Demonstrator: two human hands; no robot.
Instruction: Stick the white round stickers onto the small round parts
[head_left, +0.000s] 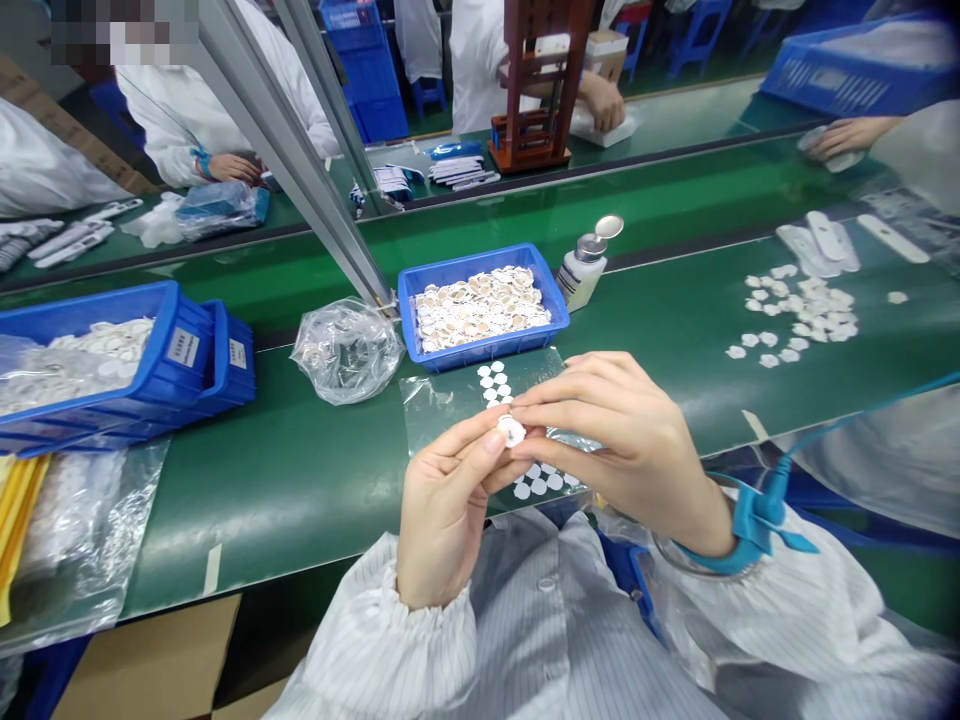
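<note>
So both hands are up over the near edge of the table, meeting around one small white disc. The left hand has it pinched between thumb and fingertips, and the right hand has its fingertips on the disc's right side, palm down, with the fingers bent over toward the left. The right wrist wears a blue wristband.

Right under the hands there's a clear plastic sheet with rows of flat white circles on it. Just past that sits a blue tray full of more small round pieces, with a crumpled clear bag to its left and a pump bottle, lid flipped up, to its right.

The surface is a long, shiny green table. Off to the right there's a loose scatter of white pieces with some long white parts beyond; at the left, bigger blue bins holding white bits.

Room looks like a busy workshop: people in white coats at the far bench, blue stools, and a brown wooden stand.
</note>
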